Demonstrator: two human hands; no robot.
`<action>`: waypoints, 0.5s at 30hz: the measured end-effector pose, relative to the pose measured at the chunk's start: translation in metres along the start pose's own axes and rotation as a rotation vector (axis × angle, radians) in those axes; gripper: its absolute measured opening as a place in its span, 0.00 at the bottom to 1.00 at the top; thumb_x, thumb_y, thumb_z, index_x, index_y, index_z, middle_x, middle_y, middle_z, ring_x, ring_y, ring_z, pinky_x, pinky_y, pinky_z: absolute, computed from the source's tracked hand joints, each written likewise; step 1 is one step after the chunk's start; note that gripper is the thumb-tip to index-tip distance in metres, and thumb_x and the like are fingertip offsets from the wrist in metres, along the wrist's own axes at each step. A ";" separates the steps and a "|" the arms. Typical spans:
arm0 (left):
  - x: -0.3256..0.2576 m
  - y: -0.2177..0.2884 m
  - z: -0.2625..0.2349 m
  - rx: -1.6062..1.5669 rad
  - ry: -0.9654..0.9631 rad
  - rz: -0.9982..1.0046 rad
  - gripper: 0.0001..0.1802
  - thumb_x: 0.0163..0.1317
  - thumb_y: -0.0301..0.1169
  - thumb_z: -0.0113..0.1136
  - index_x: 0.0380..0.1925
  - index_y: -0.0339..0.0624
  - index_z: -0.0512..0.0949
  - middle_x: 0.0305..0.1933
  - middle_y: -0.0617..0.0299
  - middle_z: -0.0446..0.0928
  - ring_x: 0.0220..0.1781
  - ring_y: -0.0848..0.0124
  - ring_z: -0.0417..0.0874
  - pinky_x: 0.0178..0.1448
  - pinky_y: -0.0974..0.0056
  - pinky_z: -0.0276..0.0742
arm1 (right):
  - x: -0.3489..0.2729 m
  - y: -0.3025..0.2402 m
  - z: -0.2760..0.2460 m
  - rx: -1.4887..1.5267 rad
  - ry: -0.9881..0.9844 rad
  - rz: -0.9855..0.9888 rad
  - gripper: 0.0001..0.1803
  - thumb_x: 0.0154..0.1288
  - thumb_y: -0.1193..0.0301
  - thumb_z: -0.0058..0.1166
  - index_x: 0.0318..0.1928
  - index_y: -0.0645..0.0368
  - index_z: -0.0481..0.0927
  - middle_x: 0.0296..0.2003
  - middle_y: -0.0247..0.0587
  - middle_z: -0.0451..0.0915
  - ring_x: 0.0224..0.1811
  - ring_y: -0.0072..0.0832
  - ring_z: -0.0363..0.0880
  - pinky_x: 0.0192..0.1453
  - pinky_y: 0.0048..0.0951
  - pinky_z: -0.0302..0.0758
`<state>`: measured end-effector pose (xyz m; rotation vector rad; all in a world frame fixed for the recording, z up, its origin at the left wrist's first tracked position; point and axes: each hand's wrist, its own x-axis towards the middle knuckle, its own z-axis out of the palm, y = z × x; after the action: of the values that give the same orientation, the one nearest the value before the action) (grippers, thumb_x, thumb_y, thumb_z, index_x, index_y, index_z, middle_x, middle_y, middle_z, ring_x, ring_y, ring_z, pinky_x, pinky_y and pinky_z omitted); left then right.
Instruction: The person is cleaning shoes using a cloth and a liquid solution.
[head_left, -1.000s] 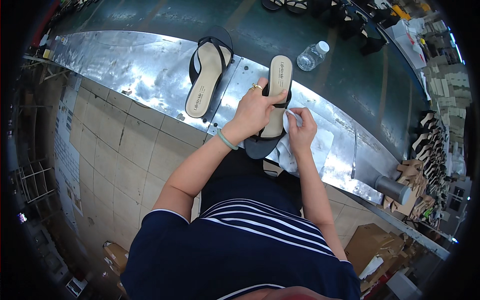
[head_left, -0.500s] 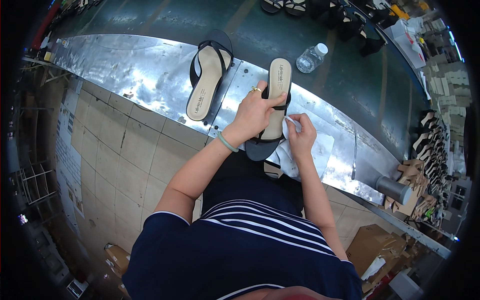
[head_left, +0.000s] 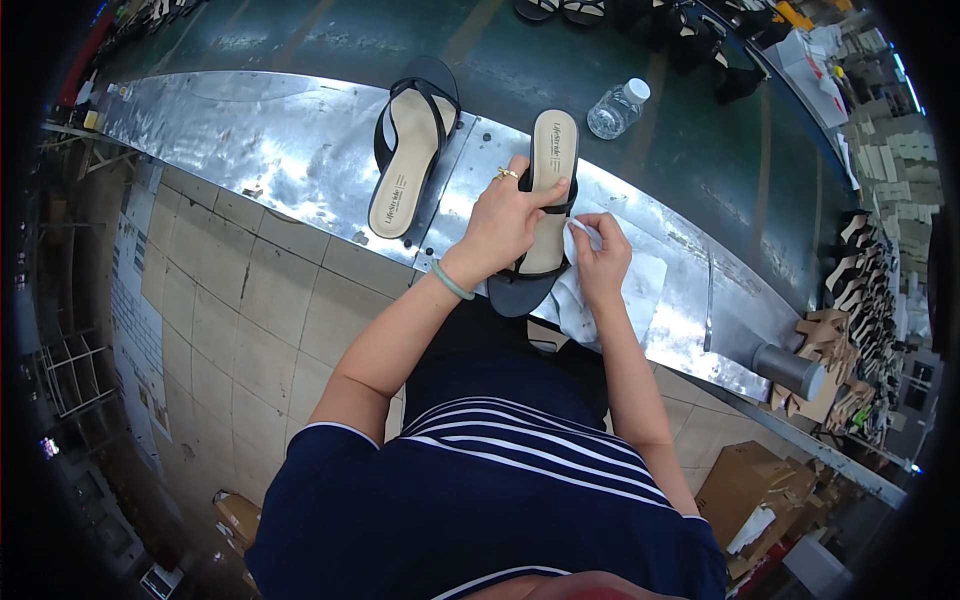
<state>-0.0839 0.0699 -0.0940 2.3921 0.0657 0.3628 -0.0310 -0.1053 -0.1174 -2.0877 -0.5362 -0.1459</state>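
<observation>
My left hand (head_left: 503,222) is closed around the middle of a black sandal (head_left: 548,246) with a beige insole, its thumb pressed across the strap. The sandal's heel end points away from me and its toe lies toward my body. At the sandal's right edge, my right hand (head_left: 604,262) pinches a white cloth (head_left: 576,308), which touches the sandal's side and hangs down over the metal ledge. A matching sandal (head_left: 403,200) rests on the ledge to the left, turned the opposite way, with neither hand on it.
The shiny metal ledge (head_left: 270,130) borders a dark green conveyor surface (head_left: 400,35). A clear bottle with a white cap (head_left: 614,112) stands beyond the held sandal. More black shoes (head_left: 690,45) sit at the far right. A metal cylinder (head_left: 790,372) and cardboard boxes (head_left: 745,490) are at the right.
My right hand and the cloth have shifted slightly up along the sandal's side. The left hand keeps its grip on the sandal. The whole view has moved a little.
</observation>
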 end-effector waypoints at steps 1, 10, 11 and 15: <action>0.000 0.000 0.000 -0.009 0.001 0.001 0.32 0.53 0.20 0.64 0.58 0.65 0.82 0.55 0.48 0.68 0.44 0.52 0.81 0.48 0.55 0.79 | -0.004 0.000 -0.001 0.001 0.002 0.000 0.06 0.57 0.78 0.65 0.34 0.65 0.81 0.31 0.44 0.83 0.34 0.35 0.83 0.41 0.29 0.76; 0.000 0.001 -0.001 -0.015 0.000 -0.002 0.32 0.54 0.20 0.64 0.58 0.65 0.82 0.55 0.48 0.68 0.44 0.52 0.81 0.48 0.55 0.80 | -0.001 0.000 0.000 -0.018 0.005 -0.040 0.06 0.57 0.78 0.65 0.33 0.64 0.81 0.30 0.44 0.82 0.34 0.37 0.83 0.40 0.30 0.76; -0.001 0.002 -0.001 -0.018 -0.025 -0.012 0.32 0.54 0.20 0.64 0.58 0.65 0.81 0.55 0.47 0.68 0.44 0.52 0.81 0.48 0.55 0.80 | -0.006 0.001 -0.002 -0.028 0.002 -0.041 0.05 0.57 0.78 0.64 0.33 0.64 0.81 0.30 0.44 0.82 0.34 0.37 0.83 0.40 0.30 0.76; 0.001 0.002 -0.003 -0.035 -0.069 -0.031 0.30 0.55 0.20 0.63 0.58 0.61 0.81 0.59 0.46 0.66 0.46 0.50 0.80 0.53 0.53 0.78 | 0.004 -0.001 0.000 -0.015 0.016 -0.042 0.05 0.57 0.79 0.64 0.33 0.64 0.80 0.30 0.44 0.82 0.33 0.36 0.83 0.40 0.30 0.76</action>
<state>-0.0842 0.0701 -0.0906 2.3636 0.0645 0.2640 -0.0278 -0.1032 -0.1150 -2.0887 -0.5711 -0.1914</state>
